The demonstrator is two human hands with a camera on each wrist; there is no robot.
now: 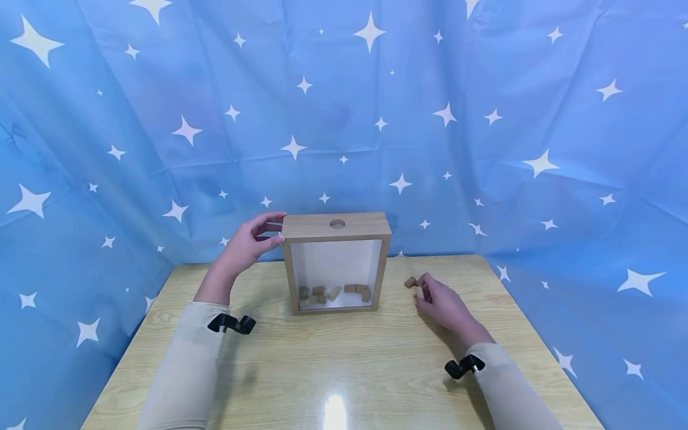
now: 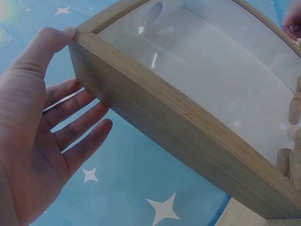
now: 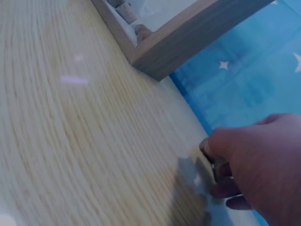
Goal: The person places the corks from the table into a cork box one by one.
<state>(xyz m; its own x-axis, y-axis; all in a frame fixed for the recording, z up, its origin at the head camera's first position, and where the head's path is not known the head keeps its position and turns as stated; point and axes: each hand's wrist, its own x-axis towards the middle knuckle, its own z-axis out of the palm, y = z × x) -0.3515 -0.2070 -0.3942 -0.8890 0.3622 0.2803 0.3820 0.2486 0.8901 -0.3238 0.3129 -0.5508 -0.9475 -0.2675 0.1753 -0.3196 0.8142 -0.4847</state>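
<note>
A wooden shadow box (image 1: pixel 337 225) with a clear front and a round hole in its top stands upright on the table. My left hand (image 1: pixel 248 243) holds its upper left corner, thumb at the front edge and fingers (image 2: pixel 87 141) along the back edge. Several wine corks (image 1: pixel 334 293) lie along the bottom inside it. To the right of the box, my right hand (image 1: pixel 445 303) pinches a cork (image 1: pixel 419 292) low over the table. Another cork (image 1: pixel 411 282) lies just beyond those fingertips. In the right wrist view, the hand hides most of the pinched cork.
The light wood-grain table (image 1: pixel 301 370) ends at a blue star-patterned curtain (image 1: pixel 344 119), which stands close behind the box and runs along both sides. A black wrist mount (image 1: pixel 231 323) sits on the left sleeve and another mount (image 1: pixel 464 366) on the right.
</note>
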